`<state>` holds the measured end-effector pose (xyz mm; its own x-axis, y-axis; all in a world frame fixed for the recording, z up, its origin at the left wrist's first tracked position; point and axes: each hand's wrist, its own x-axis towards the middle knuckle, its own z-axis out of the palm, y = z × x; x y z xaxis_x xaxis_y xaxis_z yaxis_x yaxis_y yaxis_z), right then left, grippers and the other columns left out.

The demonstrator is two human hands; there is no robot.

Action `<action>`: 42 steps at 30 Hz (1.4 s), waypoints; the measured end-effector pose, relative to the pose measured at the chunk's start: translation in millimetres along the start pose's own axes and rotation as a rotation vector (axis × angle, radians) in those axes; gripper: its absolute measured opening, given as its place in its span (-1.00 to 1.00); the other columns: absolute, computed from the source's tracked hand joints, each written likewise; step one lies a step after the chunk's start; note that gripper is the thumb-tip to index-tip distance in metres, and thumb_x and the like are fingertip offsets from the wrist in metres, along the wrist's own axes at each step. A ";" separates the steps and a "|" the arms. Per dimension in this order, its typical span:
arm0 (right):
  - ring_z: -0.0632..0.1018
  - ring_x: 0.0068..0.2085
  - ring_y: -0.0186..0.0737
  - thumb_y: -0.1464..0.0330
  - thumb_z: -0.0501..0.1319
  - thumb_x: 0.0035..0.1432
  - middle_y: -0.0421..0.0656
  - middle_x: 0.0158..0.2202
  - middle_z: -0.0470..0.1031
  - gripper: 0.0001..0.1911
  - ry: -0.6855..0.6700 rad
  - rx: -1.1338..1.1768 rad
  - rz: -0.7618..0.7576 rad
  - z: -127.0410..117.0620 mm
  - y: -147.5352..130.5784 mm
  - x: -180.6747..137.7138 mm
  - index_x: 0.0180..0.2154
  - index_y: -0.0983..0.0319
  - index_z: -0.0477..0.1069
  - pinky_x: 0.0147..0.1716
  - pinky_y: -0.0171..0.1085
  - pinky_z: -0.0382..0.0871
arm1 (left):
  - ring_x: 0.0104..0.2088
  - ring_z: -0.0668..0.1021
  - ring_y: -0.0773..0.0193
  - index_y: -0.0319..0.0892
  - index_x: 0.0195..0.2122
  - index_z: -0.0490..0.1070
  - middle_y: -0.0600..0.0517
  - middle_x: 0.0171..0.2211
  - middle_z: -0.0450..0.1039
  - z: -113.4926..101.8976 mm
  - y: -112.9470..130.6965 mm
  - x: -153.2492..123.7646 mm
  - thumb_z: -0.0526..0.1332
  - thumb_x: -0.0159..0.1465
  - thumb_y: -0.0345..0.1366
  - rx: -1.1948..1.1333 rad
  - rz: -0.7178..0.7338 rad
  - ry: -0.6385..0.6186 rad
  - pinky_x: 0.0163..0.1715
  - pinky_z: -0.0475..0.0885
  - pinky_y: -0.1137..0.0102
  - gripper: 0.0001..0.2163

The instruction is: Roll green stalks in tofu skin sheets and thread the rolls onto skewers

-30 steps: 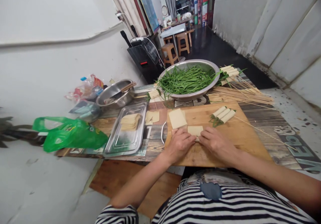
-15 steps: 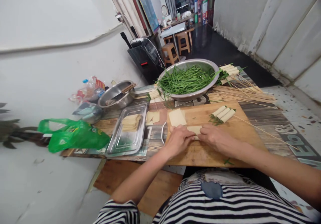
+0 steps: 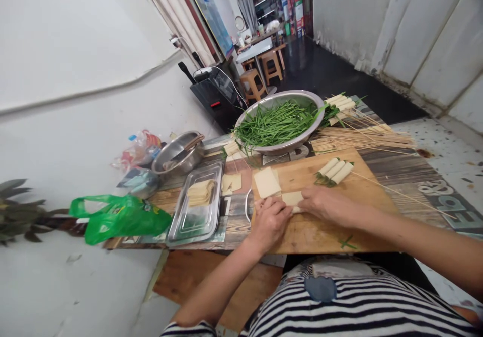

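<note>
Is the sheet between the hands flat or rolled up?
Partly rolled, it seems: the sheet lies flat at the far side, but its near edge looks curled.

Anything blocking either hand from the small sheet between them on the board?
Nothing visible. The left hand and right hand are both at the sheet. The square pieces and three rolls lie beyond them on the board, not in between.

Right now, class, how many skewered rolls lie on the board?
3: left roll, middle roll and right roll, side by side beyond the right hand; none seems hidden.
</note>
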<state>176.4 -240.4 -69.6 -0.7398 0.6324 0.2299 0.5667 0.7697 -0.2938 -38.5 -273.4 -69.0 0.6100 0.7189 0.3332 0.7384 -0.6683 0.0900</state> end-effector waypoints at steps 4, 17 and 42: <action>0.31 -0.29 -0.19 0.41 -0.01 0.35 -0.08 -0.38 0.39 -0.72 0.192 -0.248 -0.141 9.5 -8.9 -12.5 -0.27 0.33 0.45 -0.26 -0.20 0.16 | -0.17 0.42 0.23 -0.12 -0.15 0.46 0.02 -0.29 0.51 -3.0 1.9 3.2 0.10 0.38 -0.31 -0.002 0.017 -0.060 -0.16 0.10 0.24 -0.85; 0.30 -0.35 -0.23 0.46 0.06 0.27 -0.12 -0.43 0.39 -0.71 -0.003 -0.113 -0.029 -1.9 -6.3 6.6 -0.45 0.28 0.46 -0.34 -0.23 0.11 | -0.04 0.41 0.19 -0.05 0.04 0.38 -0.02 -0.13 0.49 4.7 -2.6 -3.4 0.10 0.39 -0.30 0.073 0.045 -0.041 -0.06 0.12 0.22 -0.77; 0.35 -0.25 -0.19 0.40 0.03 0.29 -0.03 -0.28 0.42 -0.71 0.067 -0.105 0.105 -5.6 24.3 20.1 -0.36 0.32 0.48 -0.21 -0.21 0.17 | -0.20 0.40 0.15 -0.17 -0.24 0.42 -0.02 -0.32 0.43 1.0 -3.7 42.6 0.07 0.40 -0.28 0.179 -0.023 -0.186 -0.24 0.18 0.24 -0.83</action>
<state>177.4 -208.5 -66.9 -0.6507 0.7115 0.2654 0.6771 0.7018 -0.2214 -15.0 -240.1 -56.1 0.6230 0.7672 0.1527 0.7814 -0.6191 -0.0781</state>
